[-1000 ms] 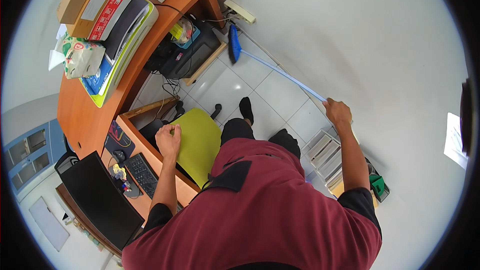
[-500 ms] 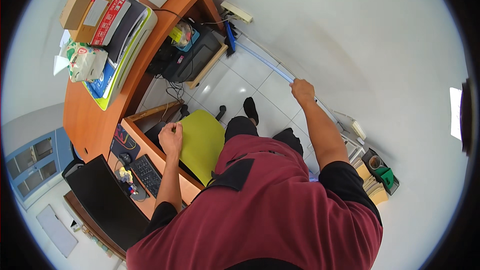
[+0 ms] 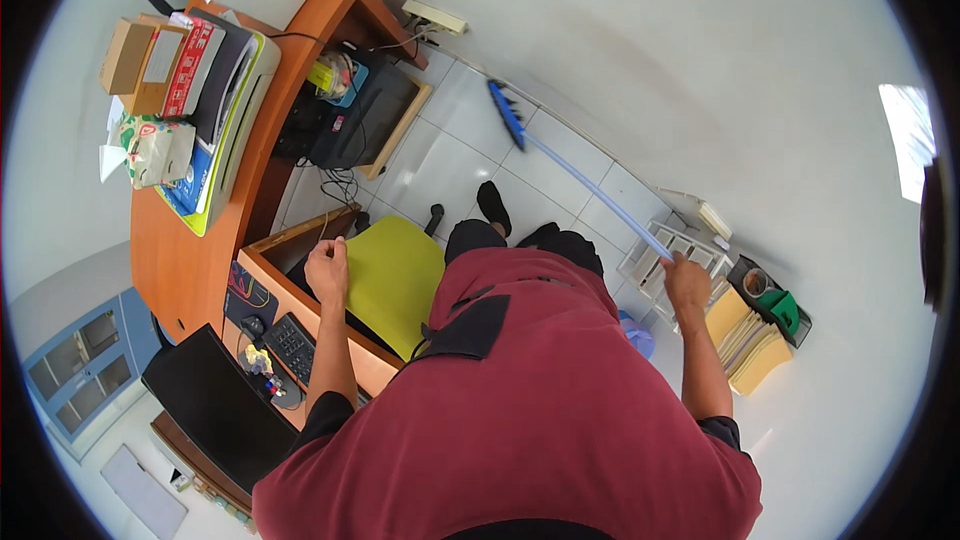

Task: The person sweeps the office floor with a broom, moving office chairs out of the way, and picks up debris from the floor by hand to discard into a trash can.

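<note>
My right hand (image 3: 688, 285) is wrapped round the upper end of the light blue handle of a broom (image 3: 590, 187). Its blue head with dark bristles (image 3: 507, 116) is down on the white tiled floor, near the wall. My left hand (image 3: 328, 271) is loosely closed with the fingers curled in, and nothing shows in it. It appears beside the edge of a yellow-green chair (image 3: 395, 275), left of my body; whether it touches the chair I cannot tell.
A wooden desk (image 3: 190, 260) with a monitor (image 3: 215, 408), keyboard (image 3: 290, 350) and stacked boxes stands left. A power strip (image 3: 435, 16) is on the far wall. At right are a white rack (image 3: 665, 265), folders (image 3: 745, 330) and a dark tray. Cables (image 3: 342, 183) hang under the desk.
My right hand has drawn the broom back toward me and to the right. Its head has come away from the desk corner along the wall. My left hand stays curled by the chair.
</note>
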The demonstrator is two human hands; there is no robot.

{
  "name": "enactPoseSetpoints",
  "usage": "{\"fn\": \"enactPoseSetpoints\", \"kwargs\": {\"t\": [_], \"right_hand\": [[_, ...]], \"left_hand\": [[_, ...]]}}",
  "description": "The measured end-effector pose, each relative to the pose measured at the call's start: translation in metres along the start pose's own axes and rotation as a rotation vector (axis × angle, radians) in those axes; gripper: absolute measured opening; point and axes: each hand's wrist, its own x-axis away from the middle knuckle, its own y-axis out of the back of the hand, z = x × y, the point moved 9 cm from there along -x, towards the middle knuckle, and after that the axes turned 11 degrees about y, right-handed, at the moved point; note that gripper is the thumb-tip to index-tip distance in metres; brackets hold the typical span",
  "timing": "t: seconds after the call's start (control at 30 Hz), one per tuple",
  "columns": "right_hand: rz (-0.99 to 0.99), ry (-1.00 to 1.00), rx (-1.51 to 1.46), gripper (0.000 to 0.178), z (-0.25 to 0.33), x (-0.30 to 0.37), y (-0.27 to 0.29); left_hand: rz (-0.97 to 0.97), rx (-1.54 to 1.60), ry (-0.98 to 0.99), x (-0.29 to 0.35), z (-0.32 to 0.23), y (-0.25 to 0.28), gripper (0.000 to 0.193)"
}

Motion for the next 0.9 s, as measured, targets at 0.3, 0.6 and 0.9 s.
{"fn": "enactPoseSetpoints", "kwargs": {"t": [0.3,0.6,0.9], "right_hand": [[0.150,0.004,-0.393,0.037,0.072,-0.102,-0.122],[0.082,-0.328,-0.118,0.033,-0.126,0.132,-0.108],[0.083,-0.339,-0.393,0.037,-0.117,0.176,-0.090]], "left_hand": [[0.066,-0.174,-0.266,0.011,-0.015,-0.008,0.033],[-0.030,-0.522,-0.177,0.010,-0.018,-0.020,0.031],[0.258,-0.531,-0.564,0.054,-0.151,-0.175,0.032]]}}
